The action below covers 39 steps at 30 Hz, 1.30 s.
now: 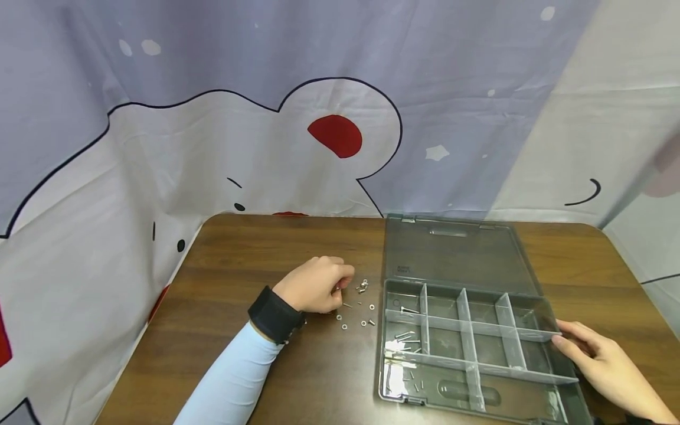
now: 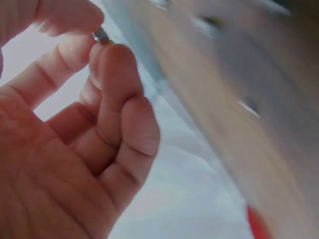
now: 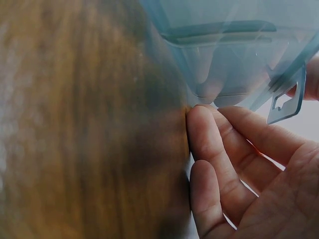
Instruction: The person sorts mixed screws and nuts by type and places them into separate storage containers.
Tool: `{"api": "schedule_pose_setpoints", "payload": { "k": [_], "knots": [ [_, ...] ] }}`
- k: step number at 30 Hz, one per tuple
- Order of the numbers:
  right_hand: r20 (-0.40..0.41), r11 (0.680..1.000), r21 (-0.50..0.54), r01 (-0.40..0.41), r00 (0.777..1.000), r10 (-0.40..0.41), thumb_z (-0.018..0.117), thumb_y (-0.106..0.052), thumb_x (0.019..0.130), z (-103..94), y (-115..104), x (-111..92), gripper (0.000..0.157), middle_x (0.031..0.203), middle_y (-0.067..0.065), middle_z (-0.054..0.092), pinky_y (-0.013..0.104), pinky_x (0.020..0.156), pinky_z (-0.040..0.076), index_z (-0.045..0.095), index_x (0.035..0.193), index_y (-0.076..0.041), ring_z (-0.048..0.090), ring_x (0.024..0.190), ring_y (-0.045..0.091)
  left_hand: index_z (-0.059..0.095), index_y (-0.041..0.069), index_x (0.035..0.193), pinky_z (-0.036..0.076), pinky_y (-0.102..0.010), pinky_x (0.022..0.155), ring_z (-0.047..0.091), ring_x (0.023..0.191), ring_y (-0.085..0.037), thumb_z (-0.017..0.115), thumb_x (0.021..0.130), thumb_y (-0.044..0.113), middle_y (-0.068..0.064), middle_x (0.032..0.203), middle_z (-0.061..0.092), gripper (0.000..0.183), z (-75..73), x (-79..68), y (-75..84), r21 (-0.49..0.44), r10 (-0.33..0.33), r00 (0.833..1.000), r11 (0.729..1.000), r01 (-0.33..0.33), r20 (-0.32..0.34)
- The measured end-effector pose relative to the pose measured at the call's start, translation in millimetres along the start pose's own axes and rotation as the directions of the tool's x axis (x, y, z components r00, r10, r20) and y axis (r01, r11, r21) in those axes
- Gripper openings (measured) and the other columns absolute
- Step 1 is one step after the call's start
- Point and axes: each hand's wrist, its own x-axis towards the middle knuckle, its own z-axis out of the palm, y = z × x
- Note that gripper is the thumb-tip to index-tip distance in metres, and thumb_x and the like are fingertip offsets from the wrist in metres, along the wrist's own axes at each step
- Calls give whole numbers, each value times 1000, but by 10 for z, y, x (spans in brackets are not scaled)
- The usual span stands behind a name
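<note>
My left hand is over the wooden table, pinching a small shiny metal piece between thumb and fingertips; its exact kind cannot be told. Beside that hand lie loose small nuts and screws. A see-through grey compartment box stands to the right with its lid laid back. Longer screws lie in its left compartments, and short screws in the front left one. At the box's right side, my right hand holds the edge, thumb at the rim and fingers against the outside.
Clear dividers split the box into several compartments. A small cluster of hardware lies between the left hand and the box. Behind the wooden table hangs a printed curtain. A latch tab juts out near the right hand.
</note>
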Motion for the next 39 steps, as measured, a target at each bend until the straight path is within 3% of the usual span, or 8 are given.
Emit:
{"api": "schedule_pose_setpoints", "payload": {
  "k": [8, 15, 20, 25, 30, 34, 36, 39],
  "knots": [
    [5, 1000, -1, -1, 1000, 1, 55, -27, 107, 5, 13, 10, 52, 136, 39, 55, 44, 67, 60, 49, 144, 10, 66, 104, 44, 59, 18, 81, 38, -19, 58, 46, 63, -5, 63, 73, 4, 7, 77, 48, 17, 7, 467, 500, 99, 203, 977, 976, -195, -70],
    [-23, 1000, 17, 18, 1000, -18, 58, -23, 106, 13, 19, -13, 48, 131, 35, 60, 15, 67, 49, 52, 142, 9, 41, 97, -25, 61, 20, 84, 40, -19, 62, 47, 65, -3, 62, 77, 7, 9, 79, 47, 16, 87, 849, 964, 140, 325, 945, 938, -316, -46],
    [-12, 1000, 10, 17, 1000, -17, 58, -23, 106, 3, 10, -9, 49, 131, 35, 61, 26, 66, 56, 51, 143, 8, 46, 97, -21, 62, 21, 86, 38, -18, 62, 48, 66, -2, 61, 78, 6, 10, 79, 48, 17, 99, 1003, 1140, 149, 344, 938, 930, -335, -34],
    [5, 1000, 1, 8, 1000, -8, 56, -28, 107, -9, -6, 8, 52, 134, 34, 61, 39, 68, 60, 50, 145, 7, 67, 99, 5, 62, 21, 84, 36, -16, 60, 47, 66, -1, 59, 80, 6, 10, 79, 48, 17, 96, 1088, 1223, 147, 357, 933, 926, -347, -49],
    [6, 1000, 2, -1, 1000, 1, 56, -31, 107, -1, -23, 19, 54, 138, 34, 57, 27, 69, 57, 51, 145, 7, 66, 101, 3, 65, 20, 95, 43, -16, 64, 53, 71, -2, 63, 84, 11, 8, 86, 56, 14, 99, 1104, 1265, 144, 347, 937, 929, -340, -25],
    [-3, 1000, 11, 2, 1000, -2, 57, -29, 107, -5, -23, 13, 52, 134, 34, 60, 16, 68, 50, 52, 144, 7, 50, 96, -20, 47, 25, 151, 47, -32, 108, 59, 127, -16, 70, 85, 64, -5, 148, 53, 80, 104, 1037, 1291, 168, 245, 968, 953, -251, 59],
    [-7, 1000, 14, 5, 1000, -5, 57, -27, 107, -7, -23, 8, 50, 131, 33, 62, 14, 68, 48, 53, 143, 7, 43, 95, -25, 18, 29, 166, 30, -44, 126, 35, 154, -25, 61, 73, 90, -8, 172, 20, 119, 109, 989, 1297, 186, 189, 978, 961, -203, 92],
    [-4, 1000, 11, 6, 1000, -6, 57, -25, 107, -12, -32, -2, 49, 129, 33, 64, 19, 68, 53, 52, 142, 8, 42, 95, -25, 1, 32, 167, 12, -53, 130, 7, 163, -29, 53, 67, 100, -3, 176, -8, 132, 113, 914, 1281, 195, 148, 984, 967, -165, 99]
  ]
}}
